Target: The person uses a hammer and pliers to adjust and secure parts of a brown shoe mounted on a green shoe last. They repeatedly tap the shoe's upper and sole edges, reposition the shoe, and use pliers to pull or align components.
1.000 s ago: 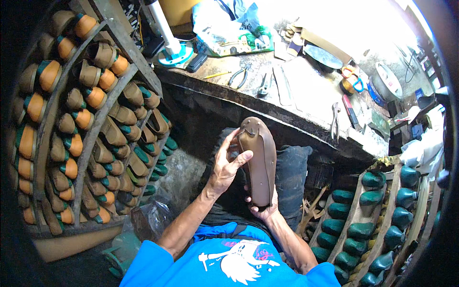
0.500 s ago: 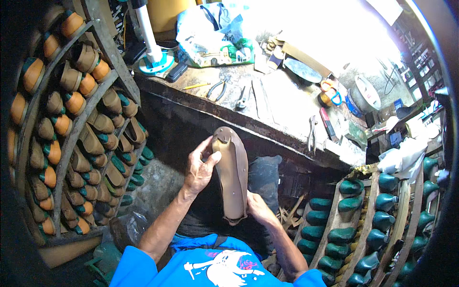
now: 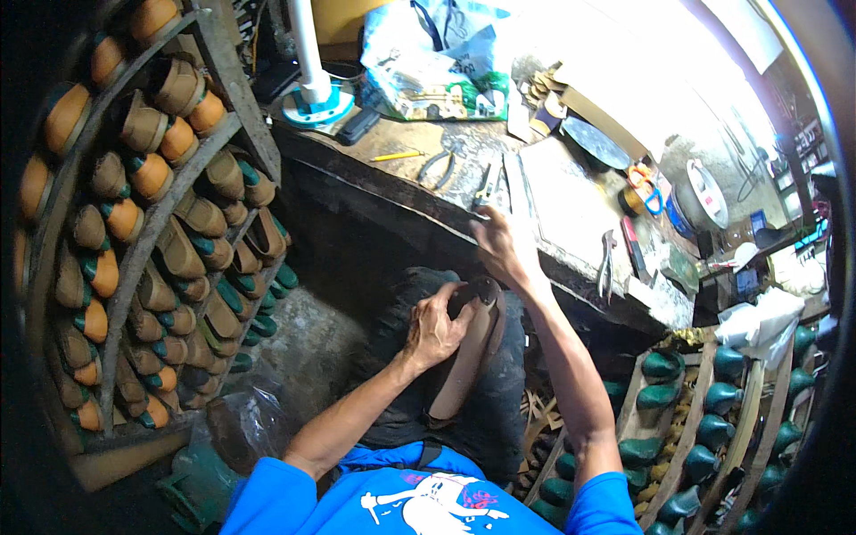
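Note:
Across my lap lies a brown shoe upper on a last (image 3: 465, 361), its underside turned up and its dark-tipped end pointing away from me. My left hand (image 3: 437, 328) is closed around that far end, thumb pressed on top. At the near edge of the workbench (image 3: 406, 185), my right hand (image 3: 504, 250) has its fingers curled at the near end of a pair of lasting pincers (image 3: 488, 183), which still rest on the bench. Left of them lie black-handled pliers (image 3: 437, 169) and a yellow pencil (image 3: 397, 156).
Racks of brown and orange shoes (image 3: 147, 218) rise at left; green lasts (image 3: 660, 397) fill racks at lower right. On the bench are a plastic bag (image 3: 437, 67), a lamp base (image 3: 318, 107), scissors (image 3: 644, 187), a red-handled knife (image 3: 635, 245) and more pincers (image 3: 606, 266).
My right hand has left the shoe and reached forward to the pincers on the bench. My left hand has lowered the shoe onto my lap. The view has shifted slightly.

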`<action>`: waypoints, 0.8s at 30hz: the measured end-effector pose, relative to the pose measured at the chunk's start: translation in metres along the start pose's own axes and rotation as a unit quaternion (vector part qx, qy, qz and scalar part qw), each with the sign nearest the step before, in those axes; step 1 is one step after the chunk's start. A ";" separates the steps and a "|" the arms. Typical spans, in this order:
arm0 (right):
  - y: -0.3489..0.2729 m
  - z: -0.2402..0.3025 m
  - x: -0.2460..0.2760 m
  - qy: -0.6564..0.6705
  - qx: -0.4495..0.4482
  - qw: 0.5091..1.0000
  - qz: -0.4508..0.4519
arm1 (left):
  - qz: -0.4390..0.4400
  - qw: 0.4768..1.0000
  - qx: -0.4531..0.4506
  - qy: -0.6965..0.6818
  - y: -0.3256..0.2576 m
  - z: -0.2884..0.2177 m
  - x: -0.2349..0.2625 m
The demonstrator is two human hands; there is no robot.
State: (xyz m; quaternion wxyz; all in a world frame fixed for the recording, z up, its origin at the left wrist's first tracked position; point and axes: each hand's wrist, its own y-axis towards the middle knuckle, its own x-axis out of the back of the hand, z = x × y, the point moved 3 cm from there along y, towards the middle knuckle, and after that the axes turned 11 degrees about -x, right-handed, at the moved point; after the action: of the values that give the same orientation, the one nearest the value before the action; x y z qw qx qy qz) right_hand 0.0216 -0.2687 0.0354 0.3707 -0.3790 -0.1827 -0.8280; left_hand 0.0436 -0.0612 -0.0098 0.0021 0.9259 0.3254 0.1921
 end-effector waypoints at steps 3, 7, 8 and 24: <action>0.083 0.018 -0.059 -0.067 0.159 0.981 -0.090 | -0.015 0.998 -0.029 -0.058 0.001 0.010 0.008; 0.179 0.015 -0.131 -0.193 0.135 0.968 -0.085 | 0.057 0.973 0.032 -0.220 -0.006 0.023 0.017; 0.193 0.015 -0.144 -0.230 0.093 0.967 -0.056 | 0.063 0.969 0.020 -0.239 -0.007 0.024 0.021; -0.095 -0.008 0.057 0.528 -0.163 0.801 0.228 | 0.087 0.972 -0.003 -0.218 0.006 0.007 -0.003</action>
State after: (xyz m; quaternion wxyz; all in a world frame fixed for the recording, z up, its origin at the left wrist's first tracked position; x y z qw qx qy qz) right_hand -0.0790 -0.2375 0.0719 0.5205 0.0315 0.2714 -0.8090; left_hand 0.0475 -0.0667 -0.0168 0.0595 0.9702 0.2346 -0.0141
